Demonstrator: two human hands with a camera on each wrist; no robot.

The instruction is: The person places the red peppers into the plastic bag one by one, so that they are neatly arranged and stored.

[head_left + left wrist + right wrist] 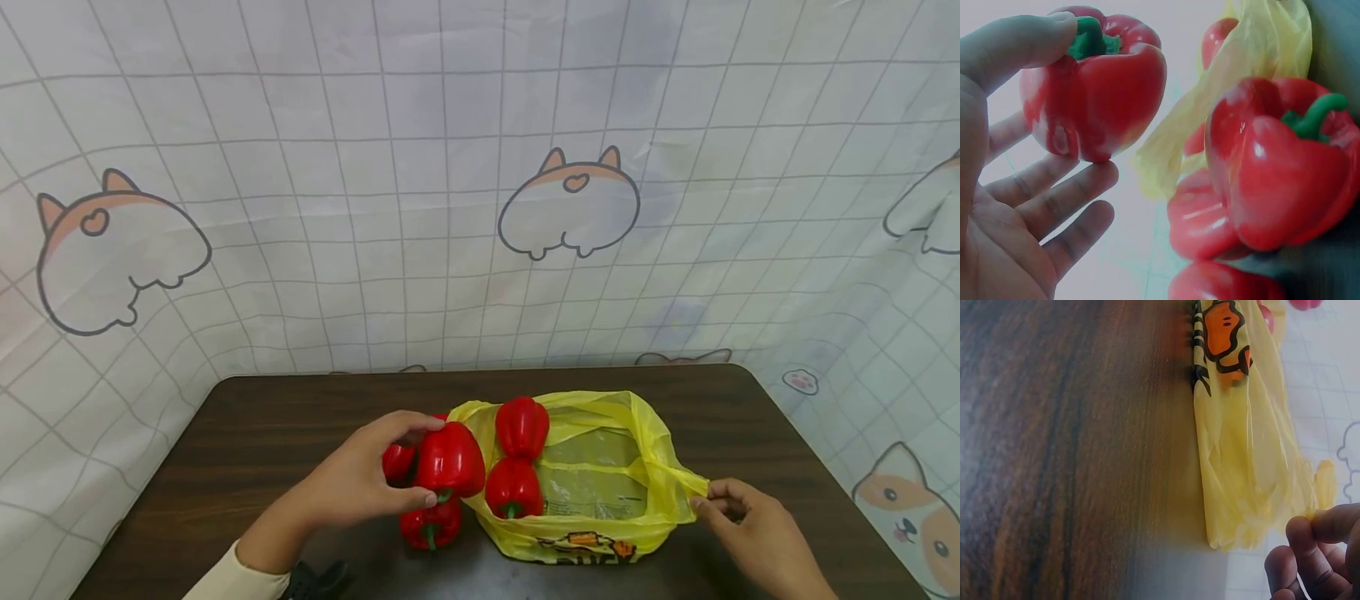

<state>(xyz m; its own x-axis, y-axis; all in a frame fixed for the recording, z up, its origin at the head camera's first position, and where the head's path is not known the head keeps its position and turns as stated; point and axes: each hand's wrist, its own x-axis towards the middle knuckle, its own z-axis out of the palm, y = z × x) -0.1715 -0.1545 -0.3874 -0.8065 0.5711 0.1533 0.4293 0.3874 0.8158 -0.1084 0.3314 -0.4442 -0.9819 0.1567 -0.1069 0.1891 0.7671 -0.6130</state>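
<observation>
Red bell pepper (452,460) is held in the left hand (367,477), just outside the left side of a yellow plastic bag. It is gripped between thumb and fingers, and in the left wrist view its green stem (1089,39) is seen right by the tip of the thumb. By the right hand (757,529), a gathered corner (686,481) of the bag is pinched between thumb and forefinger and drawn out to the right.

Between the hands, the yellow plastic bag (513,540) is spread on the desk with its mouth open upward. Inside it, at the left end, two peppers are seen one behind the other: a rear pepper (522,427) and a front pepper (514,489), the latter with its stem turned toward the viewer. On the bag's near wall an orange-and-black print (588,546) is shown (its lettering is too creased to be read).

Left of the bag, more peppers (431,525) are grouped, partly hidden by the left hand and the held pepper. A cream sleeve (238,575) is worn on the left arm. The dark wood-grained desk (285,408) is backed by a pale gridded cloth (420,275), on which cartoon dogs (570,208) are printed.
</observation>
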